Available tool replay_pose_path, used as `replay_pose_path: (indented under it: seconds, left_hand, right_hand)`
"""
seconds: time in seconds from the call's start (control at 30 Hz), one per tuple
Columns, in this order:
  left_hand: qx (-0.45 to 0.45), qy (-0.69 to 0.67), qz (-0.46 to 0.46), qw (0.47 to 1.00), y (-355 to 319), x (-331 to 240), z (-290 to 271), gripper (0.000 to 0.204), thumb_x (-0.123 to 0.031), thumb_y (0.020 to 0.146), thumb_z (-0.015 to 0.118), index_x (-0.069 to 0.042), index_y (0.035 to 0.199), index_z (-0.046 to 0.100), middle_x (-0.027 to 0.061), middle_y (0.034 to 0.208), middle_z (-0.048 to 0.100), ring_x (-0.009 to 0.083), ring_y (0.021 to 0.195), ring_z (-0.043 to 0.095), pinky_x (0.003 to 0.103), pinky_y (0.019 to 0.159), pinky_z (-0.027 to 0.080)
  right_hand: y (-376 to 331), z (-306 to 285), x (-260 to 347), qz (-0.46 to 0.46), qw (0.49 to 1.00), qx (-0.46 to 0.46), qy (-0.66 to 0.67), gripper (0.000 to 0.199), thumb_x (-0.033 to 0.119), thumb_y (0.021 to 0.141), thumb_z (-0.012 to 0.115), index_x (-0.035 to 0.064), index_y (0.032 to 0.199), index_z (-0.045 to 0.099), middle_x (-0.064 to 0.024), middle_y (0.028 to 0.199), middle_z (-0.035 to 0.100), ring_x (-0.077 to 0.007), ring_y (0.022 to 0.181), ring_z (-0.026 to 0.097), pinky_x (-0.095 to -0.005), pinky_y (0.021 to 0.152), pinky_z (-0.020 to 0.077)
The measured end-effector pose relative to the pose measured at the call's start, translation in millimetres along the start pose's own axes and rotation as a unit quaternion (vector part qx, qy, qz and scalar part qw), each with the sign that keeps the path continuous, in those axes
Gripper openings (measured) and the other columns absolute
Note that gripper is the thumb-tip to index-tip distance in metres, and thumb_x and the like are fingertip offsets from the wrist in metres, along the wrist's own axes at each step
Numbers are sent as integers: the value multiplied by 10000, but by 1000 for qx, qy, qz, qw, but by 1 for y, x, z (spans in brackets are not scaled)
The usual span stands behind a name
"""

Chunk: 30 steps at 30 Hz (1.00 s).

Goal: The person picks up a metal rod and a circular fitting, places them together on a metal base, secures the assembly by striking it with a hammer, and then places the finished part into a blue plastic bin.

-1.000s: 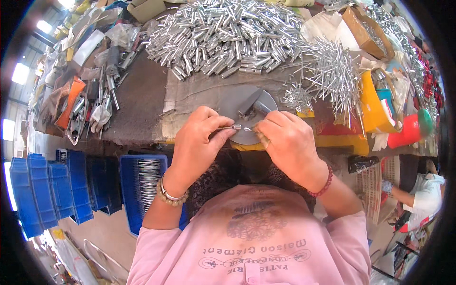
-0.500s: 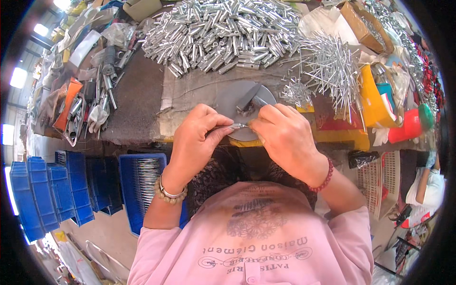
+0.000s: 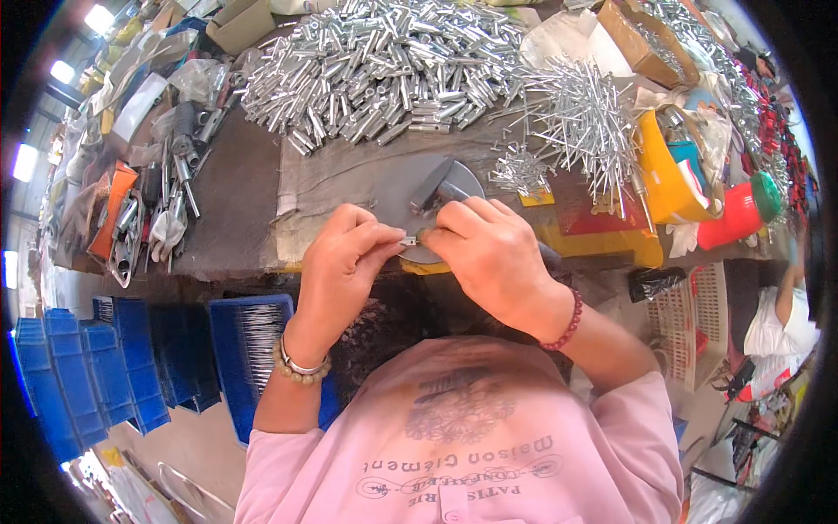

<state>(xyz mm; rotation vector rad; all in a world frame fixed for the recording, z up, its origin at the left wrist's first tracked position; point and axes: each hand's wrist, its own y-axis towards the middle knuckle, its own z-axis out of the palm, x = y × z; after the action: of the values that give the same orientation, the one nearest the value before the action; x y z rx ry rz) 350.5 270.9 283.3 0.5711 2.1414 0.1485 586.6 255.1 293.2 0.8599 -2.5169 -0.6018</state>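
My left hand [image 3: 342, 266] pinches a small silver metal tube [image 3: 408, 241] between thumb and fingertips, close to the table's front edge. At the tube's right end, my right hand [image 3: 491, 262] has its thumb and fingers pressed together; what they grip is hidden. Just beyond both hands lies a round grey plate [image 3: 393, 185], with a dark flat-ended tool or bracket [image 3: 434, 182] on it, partly covered by my right hand. A big heap of silver metal tubes [image 3: 375, 74] spreads behind the plate. To the right of it are short metal pins [image 3: 520, 168] and a pile of long thin rods [image 3: 587, 122].
Pliers and other hand tools [image 3: 179, 175] lie at the left. On the right are a yellow container [image 3: 668, 175], a red jar with a green lid [image 3: 733, 214] and an open cardboard box [image 3: 646, 44]. Blue bins [image 3: 249, 349] stand below left, a white basket [image 3: 690, 323] below right.
The view has shifted, so the table's things sit slightly farther left. Less of the metal tube shows between my fingers, and both hands stay together at the table's edge.
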Motion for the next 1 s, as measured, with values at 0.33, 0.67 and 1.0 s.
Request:
replay_pose_path:
  seconds: [0.33, 0.67, 1.0]
  left_hand:
    - [-27, 21, 26, 999, -2, -2, 3, 157, -22, 886, 847, -52, 1033, 800, 95, 966, 673, 302, 884, 685, 388, 760, 550]
    - [-17, 8, 16, 1000, -5, 2, 3, 176, 6, 900, 829, -30, 1070, 800, 94, 996, 655, 256, 921, 663, 337, 802, 528]
    - [-35, 44, 54, 997, -4, 3, 5, 178, 8, 890, 830, -33, 1061, 798, 104, 969, 645, 286, 896, 655, 351, 782, 526]
  right_hand:
    - [-20, -37, -71, 149, 987, -29, -57, 114, 52, 855, 795, 84, 965, 790, -74, 957, 693, -321, 926, 721, -431, 824, 596]
    - [-12, -24, -83, 98, 992, 11, -82, 87, 37, 902, 740, 48, 979, 701, -118, 1028, 684, -337, 985, 716, -466, 858, 587]
    - [9, -38, -38, 118, 992, 2, 49, 97, 18, 933, 708, 54, 1015, 671, -153, 968, 692, -389, 893, 721, -487, 797, 589]
